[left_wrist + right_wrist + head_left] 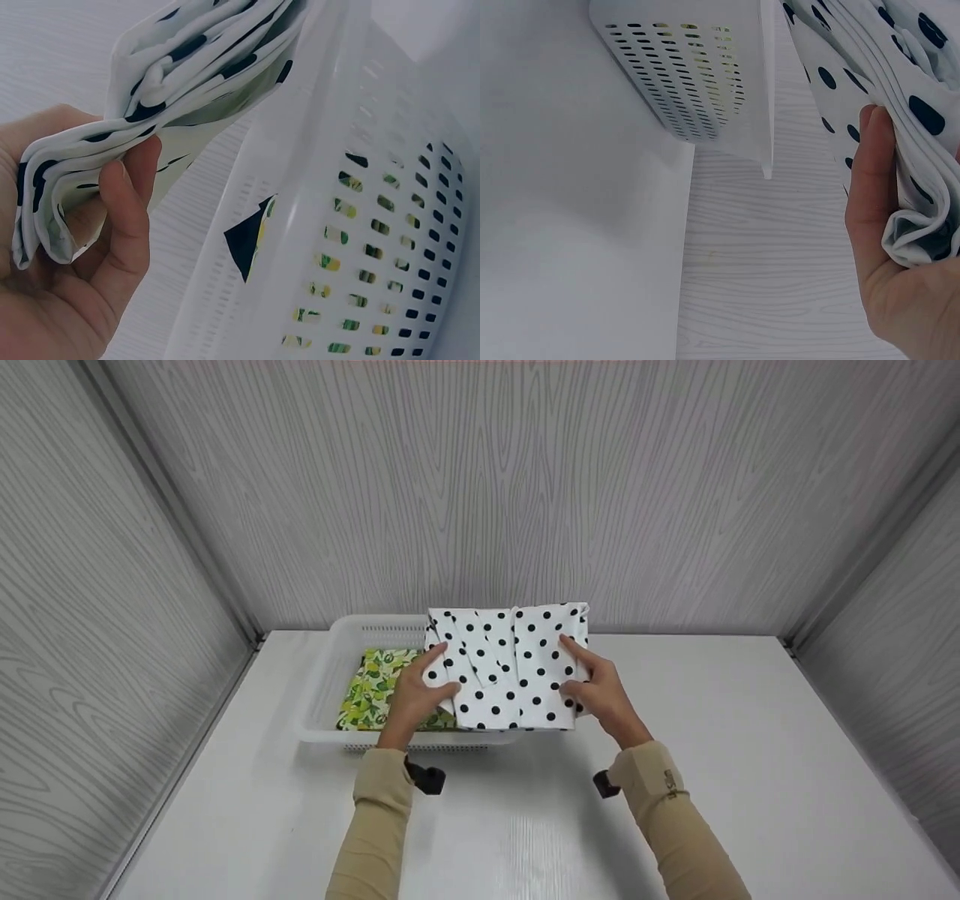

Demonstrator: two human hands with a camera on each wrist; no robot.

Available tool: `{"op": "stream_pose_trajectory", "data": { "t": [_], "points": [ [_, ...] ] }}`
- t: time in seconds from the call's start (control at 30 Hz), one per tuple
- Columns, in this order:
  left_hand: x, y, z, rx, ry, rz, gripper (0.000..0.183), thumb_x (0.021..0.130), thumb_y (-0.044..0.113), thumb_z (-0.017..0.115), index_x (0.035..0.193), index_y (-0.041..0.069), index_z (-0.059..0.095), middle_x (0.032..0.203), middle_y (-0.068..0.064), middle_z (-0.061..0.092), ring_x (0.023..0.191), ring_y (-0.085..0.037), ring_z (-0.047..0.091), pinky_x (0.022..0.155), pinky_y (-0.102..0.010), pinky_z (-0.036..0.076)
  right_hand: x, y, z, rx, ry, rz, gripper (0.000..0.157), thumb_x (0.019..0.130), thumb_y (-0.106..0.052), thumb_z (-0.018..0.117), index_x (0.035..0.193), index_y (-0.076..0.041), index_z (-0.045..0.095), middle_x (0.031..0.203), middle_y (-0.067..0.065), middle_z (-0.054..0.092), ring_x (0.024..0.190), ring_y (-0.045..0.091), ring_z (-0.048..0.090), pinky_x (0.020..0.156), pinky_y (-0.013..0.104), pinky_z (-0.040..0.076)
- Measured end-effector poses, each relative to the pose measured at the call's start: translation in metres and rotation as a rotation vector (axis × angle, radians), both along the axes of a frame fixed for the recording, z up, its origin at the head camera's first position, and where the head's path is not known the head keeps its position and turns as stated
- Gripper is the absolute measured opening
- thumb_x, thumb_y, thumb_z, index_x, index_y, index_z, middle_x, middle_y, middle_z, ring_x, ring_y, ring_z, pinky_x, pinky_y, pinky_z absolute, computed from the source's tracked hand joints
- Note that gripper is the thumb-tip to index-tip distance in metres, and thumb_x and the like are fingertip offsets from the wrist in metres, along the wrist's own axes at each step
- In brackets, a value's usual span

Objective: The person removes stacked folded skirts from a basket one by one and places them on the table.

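Between my two hands hangs a folded white cloth with black polka dots (pixel 517 667), held above the right part of a white plastic basket (pixel 319 690). My left hand (pixel 415 690) grips its left edge, thumb on top and fingers beneath; the left wrist view shows several layers of the cloth (pixel 187 67) in that grasp. On the opposite edge, my right hand (pixel 600 690) pinches the cloth (pixel 900 90) the same way. A folded cloth with a yellow-green lemon print (pixel 371 690) lies inside the basket, partly hidden by the left hand and the dotted cloth.
The basket's perforated side (pixel 375 247) stands close by the left hand. Under everything is a white table (pixel 750 750). A grey wood-grain panel (pixel 525 495) rises behind it, with similar panels at the left (pixel 90 622) and right.
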State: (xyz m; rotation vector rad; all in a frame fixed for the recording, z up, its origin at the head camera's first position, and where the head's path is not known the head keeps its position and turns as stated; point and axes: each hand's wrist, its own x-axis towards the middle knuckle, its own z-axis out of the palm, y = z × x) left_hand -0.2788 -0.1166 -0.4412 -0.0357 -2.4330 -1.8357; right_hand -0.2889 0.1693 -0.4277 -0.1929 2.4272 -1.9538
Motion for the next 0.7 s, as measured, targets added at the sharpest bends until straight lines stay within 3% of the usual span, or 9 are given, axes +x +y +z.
{"op": "stream_pose_trajectory", "data": {
  "t": [0.1, 0.2, 0.3, 0.4, 0.7],
  "points": [
    [-0.001, 0.008, -0.002, 0.019, 0.023, -0.032, 0.072, 0.084, 0.005, 0.075, 0.151, 0.017, 0.052, 0.158, -0.01, 0.041, 0.143, -0.026, 0.036, 0.111, -0.046, 0.036, 0.002, 0.009, -0.002, 0.01, -0.016, -0.014, 0.085, 0.078, 0.016, 0.059, 0.155, -0.016, 0.043, 0.151, 0.022, 0.045, 0.116, 0.028, 0.053, 0.087, 0.03, 0.052],
    [-0.002, 0.016, -0.003, 0.028, 0.036, -0.045, 0.071, 0.083, 0.004, 0.075, 0.15, 0.014, 0.052, 0.157, -0.011, 0.042, 0.147, -0.03, 0.031, 0.116, -0.051, 0.029, 0.004, 0.018, -0.003, 0.021, -0.03, -0.018, 0.085, 0.08, 0.016, 0.06, 0.156, -0.017, 0.042, 0.156, 0.021, 0.039, 0.123, 0.03, 0.051, 0.093, 0.034, 0.05],
    [-0.004, 0.026, -0.005, 0.031, 0.037, -0.059, 0.071, 0.084, 0.003, 0.075, 0.15, 0.014, 0.052, 0.157, -0.012, 0.041, 0.143, -0.03, 0.037, 0.111, -0.049, 0.037, 0.006, 0.027, -0.002, 0.04, -0.031, -0.024, 0.084, 0.082, 0.016, 0.06, 0.157, -0.016, 0.039, 0.158, 0.022, 0.035, 0.126, 0.032, 0.049, 0.097, 0.036, 0.049],
    [-0.005, 0.037, -0.006, 0.041, 0.026, -0.081, 0.072, 0.085, 0.005, 0.074, 0.151, 0.016, 0.051, 0.158, -0.012, 0.04, 0.132, -0.03, 0.048, 0.096, -0.045, 0.048, 0.008, 0.039, 0.0, 0.047, -0.029, -0.042, 0.084, 0.083, 0.017, 0.06, 0.157, -0.016, 0.039, 0.156, 0.024, 0.037, 0.126, 0.032, 0.05, 0.095, 0.034, 0.05],
    [-0.009, 0.053, -0.011, 0.062, 0.035, -0.123, 0.073, 0.085, 0.005, 0.073, 0.153, 0.017, 0.048, 0.159, -0.01, 0.04, 0.134, -0.027, 0.044, 0.084, -0.037, 0.052, 0.007, 0.057, -0.002, 0.048, -0.019, -0.056, 0.086, 0.08, 0.017, 0.06, 0.156, -0.016, 0.04, 0.156, 0.024, 0.038, 0.122, 0.032, 0.051, 0.088, 0.027, 0.051]
  ]
}}
